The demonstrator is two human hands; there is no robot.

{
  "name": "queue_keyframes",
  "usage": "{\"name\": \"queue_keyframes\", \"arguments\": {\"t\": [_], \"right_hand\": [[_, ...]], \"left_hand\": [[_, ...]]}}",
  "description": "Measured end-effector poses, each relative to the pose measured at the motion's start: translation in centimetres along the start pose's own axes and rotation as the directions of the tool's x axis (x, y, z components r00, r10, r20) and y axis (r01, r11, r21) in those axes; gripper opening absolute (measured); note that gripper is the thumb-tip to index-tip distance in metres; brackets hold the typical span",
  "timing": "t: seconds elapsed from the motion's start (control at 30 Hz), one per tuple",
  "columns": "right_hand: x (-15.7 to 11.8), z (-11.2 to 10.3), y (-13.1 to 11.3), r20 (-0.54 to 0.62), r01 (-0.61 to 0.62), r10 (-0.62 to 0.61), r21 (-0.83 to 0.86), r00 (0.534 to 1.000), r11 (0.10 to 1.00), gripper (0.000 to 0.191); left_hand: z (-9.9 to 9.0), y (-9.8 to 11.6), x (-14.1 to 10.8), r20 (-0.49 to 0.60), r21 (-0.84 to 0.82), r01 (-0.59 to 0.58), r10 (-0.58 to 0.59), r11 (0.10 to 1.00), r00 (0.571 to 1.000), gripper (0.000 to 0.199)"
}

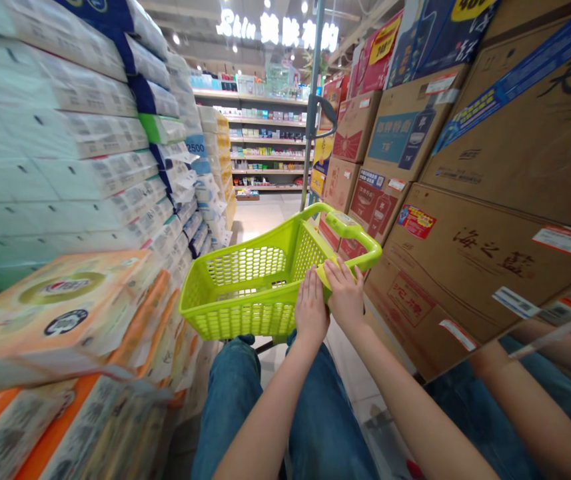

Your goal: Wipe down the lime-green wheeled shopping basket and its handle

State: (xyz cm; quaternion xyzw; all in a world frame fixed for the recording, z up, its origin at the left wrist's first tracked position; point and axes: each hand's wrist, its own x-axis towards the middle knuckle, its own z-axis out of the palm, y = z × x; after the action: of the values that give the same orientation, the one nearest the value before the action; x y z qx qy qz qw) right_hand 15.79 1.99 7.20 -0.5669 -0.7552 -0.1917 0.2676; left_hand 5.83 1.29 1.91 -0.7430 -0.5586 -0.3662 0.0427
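Note:
A lime-green shopping basket (245, 317) with perforated sides stands tilted in front of my knees, with nothing large inside. Its looped handle (372, 248) points to the right. My left hand (312, 308) lies against the near side by the corner, fingers straight and close together. Beside it, my right hand (346, 290) bends its fingers over the rim below the handle. Pressed under those fingers is a small yellow piece (323, 273) that looks like a cloth, mostly hidden by both hands.
Tissue packs (65, 293) are piled high on the left. Stacked cardboard cartons (485, 233) line the right side, with a reflective panel (540, 393) low down. A grey upright pole (310, 133) stands behind the basket. Stocked shelves (270, 140) close off the far end.

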Motion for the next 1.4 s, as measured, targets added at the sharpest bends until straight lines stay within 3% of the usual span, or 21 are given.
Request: {"name": "queue_keyframes", "arguments": {"t": [0.07, 0.13, 0.23, 0.3, 0.37, 0.43, 0.57, 0.63, 0.7, 0.77, 0.87, 0.93, 1.0, 1.07, 1.23, 1.3, 1.4], "right_hand": [[-0.1, -0.4, 1.2, 0.01, 0.073, -0.073, 0.027, 0.997, 0.997, 0.064], [0.4, -1.2, 3.8, -0.006, 0.075, -0.075, 0.03, 0.997, 0.997, 0.065], [1.7, -2.1, 8.1, -0.069, -0.075, 0.077, 0.039, 0.995, 0.996, 0.061], [2.4, -2.2, 9.4, -0.107, -0.182, 0.187, 0.056, 0.976, 0.982, 0.059], [2.5, -1.8, 8.7, -0.132, -0.231, 0.236, 0.056, 0.963, 0.971, 0.062], [1.9, -1.0, 6.4, -0.137, -0.219, 0.222, 0.037, 0.965, 0.975, 0.066], [0.1, 0.1, 0.9, -0.054, -0.089, 0.09, 0.024, 0.995, 0.996, 0.064], [-0.4, 0.1, -0.1, -0.007, -0.01, 0.01, 0.034, 1.0, 0.999, 0.064], [-0.3, -0.3, 1.0, 0.014, 0.057, -0.057, 0.033, 0.998, 0.998, 0.065], [0.4, -1.0, 3.7, -0.004, 0.062, -0.062, 0.018, 0.998, 0.998, 0.064], [1.9, -1.8, 8.2, -0.092, -0.089, 0.09, 0.017, 0.992, 0.996, 0.059], [2.6, -1.9, 9.7, -0.142, -0.191, 0.195, 0.039, 0.971, 0.981, 0.058], [2.7, -1.4, 9.2, -0.164, -0.233, 0.237, 0.04, 0.958, 0.972, 0.06], [2.2, -0.6, 6.9, -0.159, -0.219, 0.22, 0.027, 0.962, 0.975, 0.062], [-0.1, 0.9, 0.5, -0.076, -0.042, 0.046, 0.056, 0.996, 0.998, 0.062], [-0.5, 0.7, 0.4, -0.045, 0.037, -0.034, 0.065, 0.998, 0.997, 0.063], [0.1, -0.3, 3.6, -0.037, 0.083, -0.081, 0.053, 0.996, 0.995, 0.064]], "left_hand": [[-0.1, 0.0, 0.0, -0.001, 0.002, -0.002, 0.002, 1.0, 1.0, 0.083], [-0.1, 0.0, 0.0, -0.002, 0.007, -0.008, 0.009, 1.0, 1.0, 0.084], [-0.1, 0.1, -0.1, 0.0, 0.006, -0.023, 0.023, 1.0, 1.0, 0.085], [0.0, 0.3, -0.1, 0.003, 0.007, -0.019, 0.019, 1.0, 1.0, 0.087], [0.1, 0.3, -0.1, 0.0, 0.01, -0.008, 0.008, 1.0, 1.0, 0.087], [0.2, 0.3, -0.1, -0.005, 0.011, -0.001, 0.001, 1.0, 1.0, 0.086], [0.3, 0.1, -0.1, 0.007, 0.016, 0.008, -0.008, 1.0, 1.0, 0.081], [0.3, 0.0, -0.1, 0.019, 0.027, 0.015, -0.016, 1.0, 1.0, 0.078], [0.3, 0.0, -0.1, 0.024, 0.035, 0.015, -0.016, 0.999, 1.0, 0.078], [0.2, 0.1, -0.1, 0.019, 0.039, 0.007, -0.008, 0.999, 1.0, 0.079], [0.1, 0.3, -0.1, 0.008, 0.039, 0.001, -0.001, 0.999, 1.0, 0.08], [0.1, 0.5, -0.1, 0.004, 0.041, 0.004, -0.004, 0.999, 1.0, 0.081], [0.2, 0.6, -0.1, -0.001, 0.046, 0.013, -0.013, 0.999, 1.0, 0.081], [0.3, 0.7, -0.1, -0.003, 0.048, 0.022, -0.022, 0.999, 1.0, 0.082], [0.4, 0.3, -0.1, 0.019, 0.052, 0.024, -0.025, 0.998, 1.0, 0.074], [0.3, 0.2, -0.1, 0.023, 0.047, 0.023, -0.024, 0.999, 0.999, 0.075], [0.2, 0.2, -0.1, 0.011, 0.037, 0.02, -0.02, 0.999, 1.0, 0.081]]}}
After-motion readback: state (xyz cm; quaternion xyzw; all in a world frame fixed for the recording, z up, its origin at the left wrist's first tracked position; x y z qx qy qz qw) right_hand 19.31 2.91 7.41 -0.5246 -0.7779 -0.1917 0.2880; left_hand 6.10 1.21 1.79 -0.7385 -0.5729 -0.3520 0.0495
